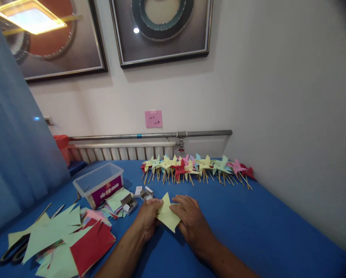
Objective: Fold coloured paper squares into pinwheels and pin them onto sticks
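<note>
Currently, work surface: a blue table [248, 216] is seen filling the lower half of the frame, set against a white wall.
Finished pieces: a row of paper pinwheels [196, 168] on wooden sticks is laid out at the far edge of the table, centre of the frame; many are judged complete.
Piece in hand: a yellow-green paper piece [167, 213], partly folded with one point raised, is held at lower centre, just above the table; no stick is seen on it yet.
Left hand [147, 218]: it is closed on the left edge of the paper piece, which is pinched between thumb and fingers.
Right hand [190, 216]: it is laid flatter, with the fingers curled onto the right side of the same piece, pressing and gripping it.
Remaining stock: cut paper sheets [59, 239], green and red, are piled at lower left, so more pieces are judged left to be made.
Tools: black-handled scissors [15, 251] are partly covered by the sheets at far lower left.
Supplies: a clear plastic box [99, 184] is placed left of centre, with small open boxes [136, 199] just beside it, near the left hand.
</note>
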`<state>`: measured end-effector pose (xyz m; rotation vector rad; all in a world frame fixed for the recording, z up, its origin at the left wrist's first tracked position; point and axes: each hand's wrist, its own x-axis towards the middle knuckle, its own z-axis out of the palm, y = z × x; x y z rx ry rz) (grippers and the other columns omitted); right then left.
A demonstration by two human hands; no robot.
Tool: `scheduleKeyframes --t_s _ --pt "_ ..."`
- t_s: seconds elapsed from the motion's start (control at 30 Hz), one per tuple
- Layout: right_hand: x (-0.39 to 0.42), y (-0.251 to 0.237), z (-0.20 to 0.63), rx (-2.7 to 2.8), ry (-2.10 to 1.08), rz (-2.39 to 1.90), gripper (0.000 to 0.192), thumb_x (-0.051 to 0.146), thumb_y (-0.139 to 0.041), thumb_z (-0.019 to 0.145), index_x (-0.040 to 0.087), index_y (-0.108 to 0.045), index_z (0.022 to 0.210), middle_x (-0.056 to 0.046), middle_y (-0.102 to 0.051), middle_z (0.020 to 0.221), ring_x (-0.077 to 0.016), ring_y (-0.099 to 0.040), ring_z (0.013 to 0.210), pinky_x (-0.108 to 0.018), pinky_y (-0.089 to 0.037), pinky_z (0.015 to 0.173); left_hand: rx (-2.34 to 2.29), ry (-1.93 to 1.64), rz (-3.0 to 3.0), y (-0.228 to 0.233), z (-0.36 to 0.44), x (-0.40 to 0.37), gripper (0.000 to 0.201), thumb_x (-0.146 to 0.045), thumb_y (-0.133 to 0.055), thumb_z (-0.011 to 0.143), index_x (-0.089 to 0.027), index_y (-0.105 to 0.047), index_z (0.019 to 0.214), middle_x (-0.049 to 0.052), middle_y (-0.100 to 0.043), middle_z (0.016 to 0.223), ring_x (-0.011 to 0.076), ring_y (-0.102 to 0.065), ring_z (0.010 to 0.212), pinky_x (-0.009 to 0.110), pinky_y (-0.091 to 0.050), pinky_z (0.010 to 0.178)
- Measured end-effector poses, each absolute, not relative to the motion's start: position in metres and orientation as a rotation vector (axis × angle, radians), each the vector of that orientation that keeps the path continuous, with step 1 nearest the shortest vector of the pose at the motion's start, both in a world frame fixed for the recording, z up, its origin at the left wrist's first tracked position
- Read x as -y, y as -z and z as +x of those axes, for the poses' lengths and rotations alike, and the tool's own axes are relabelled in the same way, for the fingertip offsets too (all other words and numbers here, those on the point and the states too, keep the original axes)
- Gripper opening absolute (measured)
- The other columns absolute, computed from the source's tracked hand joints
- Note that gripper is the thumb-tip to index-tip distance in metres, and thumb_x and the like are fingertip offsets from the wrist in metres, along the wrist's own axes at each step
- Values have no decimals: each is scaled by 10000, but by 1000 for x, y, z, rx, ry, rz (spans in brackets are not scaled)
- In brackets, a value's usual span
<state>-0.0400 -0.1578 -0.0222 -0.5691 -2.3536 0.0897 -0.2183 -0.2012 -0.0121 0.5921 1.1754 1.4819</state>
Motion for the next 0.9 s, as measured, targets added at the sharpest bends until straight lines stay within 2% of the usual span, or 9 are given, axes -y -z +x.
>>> scheduleKeyframes --t_s 0.17,0.23,0.33,0.4,0.47,0.53,0.6,0.77,0.9 --pt "159 18 -39 2329 -106 -554 507 -22 -512 762 249 -686 1154 -87 -718 1222 -258 -585 1260 -523 -346 1160 -1161 -1413 581 15 -217 202 296 -314 -811 716 -181 -547 706 -23 -583 574 127 -557 500 256 -477 509" --pt "159 13 -37 2316 -125 -563 417 6 -537 805 261 -700 1091 -68 -739 1144 -252 -609 1208 -515 -340 1157 -1157 -1382 598 15 -216 203 292 -328 -812 732 -177 -562 729 -11 -609 591 134 -580 504 249 -473 500" --pt "162 3 -36 2228 -271 -622 240 114 -569 882 262 -722 993 -67 -760 1045 -268 -640 1122 -528 -362 1128 -1176 -1327 604 13 -218 203 342 -460 -769 796 -154 -621 837 39 -683 663 147 -620 503 235 -443 472" --pt "167 -3 -38 2070 -586 -715 162 251 -569 933 249 -731 922 -70 -767 955 -273 -672 1003 -494 -458 1030 -1213 -1366 593 9 -223 203 430 -564 -728 817 -146 -635 860 54 -703 687 141 -625 497 230 -433 475" --pt "174 -5 -42 1797 -1096 -804 223 392 -582 933 230 -732 899 -63 -764 853 -262 -697 845 -435 -546 869 -1226 -1463 614 6 -227 203 504 -637 -718 798 -139 -643 830 53 -698 680 131 -618 502 231 -434 495" --pt "180 -3 -45 1464 -1612 -823 292 461 -640 879 202 -731 980 -70 -774 834 -249 -715 754 -396 -573 758 -1181 -1535 674 2 -231 204 561 -685 -722 765 -129 -666 815 63 -704 698 133 -623 537 241 -448 530" --pt "184 3 -45 1257 -1883 -817 359 456 -702 828 182 -719 1059 -88 -788 868 -236 -736 761 -356 -572 723 -1121 -1527 724 0 -231 206 606 -719 -724 736 -122 -692 830 78 -720 741 142 -631 571 256 -461 559" --pt "179 17 -44 1168 -1861 -797 439 506 -785 743 166 -726 1015 -105 -803 900 -271 -759 823 -344 -589 687 -1095 -1383 837 2 -218 211 626 -745 -725 717 -124 -702 791 50 -662 654 135 -578 536 253 -407 536" --pt "174 25 -47 1187 -1750 -805 447 525 -798 728 175 -736 999 -99 -804 921 -295 -758 890 -385 -610 744 -1085 -1358 917 8 -212 210 497 -621 -802 716 -153 -639 676 10 -594 560 116 -507 498 253 -367 534"
